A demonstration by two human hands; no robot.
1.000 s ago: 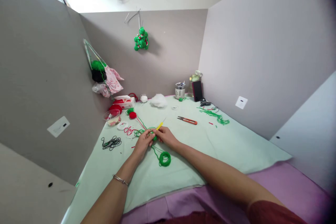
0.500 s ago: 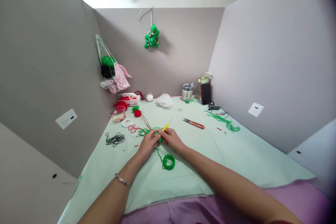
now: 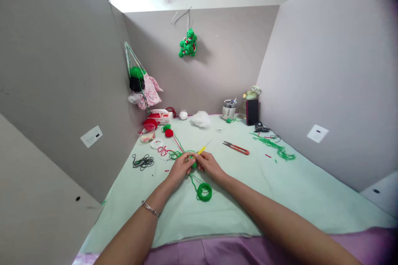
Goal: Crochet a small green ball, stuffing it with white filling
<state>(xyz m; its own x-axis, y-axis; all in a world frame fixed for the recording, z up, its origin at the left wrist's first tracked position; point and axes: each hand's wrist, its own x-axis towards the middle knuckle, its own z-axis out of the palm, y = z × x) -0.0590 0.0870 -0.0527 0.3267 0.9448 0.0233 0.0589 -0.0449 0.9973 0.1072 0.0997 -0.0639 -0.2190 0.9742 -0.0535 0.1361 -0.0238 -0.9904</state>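
Close together over the middle of the table are my two hands. My left hand [image 3: 181, 168] is closed, pinching a small green yarn piece [image 3: 194, 165] that mostly hides between the fingers. A yellow-handled crochet hook [image 3: 202, 149] is gripped in my right hand [image 3: 212, 166], its thin metal end pointing up and to the right. Green yarn strands run down from the piece to a coil of green yarn [image 3: 204, 192] lying nearer to me. Loose green yarn [image 3: 175, 155] also lies just beyond my left fingers.
Orange thread snips [image 3: 236, 148] lie right of my hands, green yarn ends [image 3: 275, 147] farther right. Dark cord [image 3: 143, 162] lies at left. Behind are a red yarn ball [image 3: 168, 133], white stuffing [image 3: 200, 119], a tin [image 3: 229, 110] and a tissue box [image 3: 162, 116]. Partitions enclose three sides.
The whole view has shifted, so everything appears slightly farther right. Both hands keep nearly the same grip on the crochet hook and green yarn piece.
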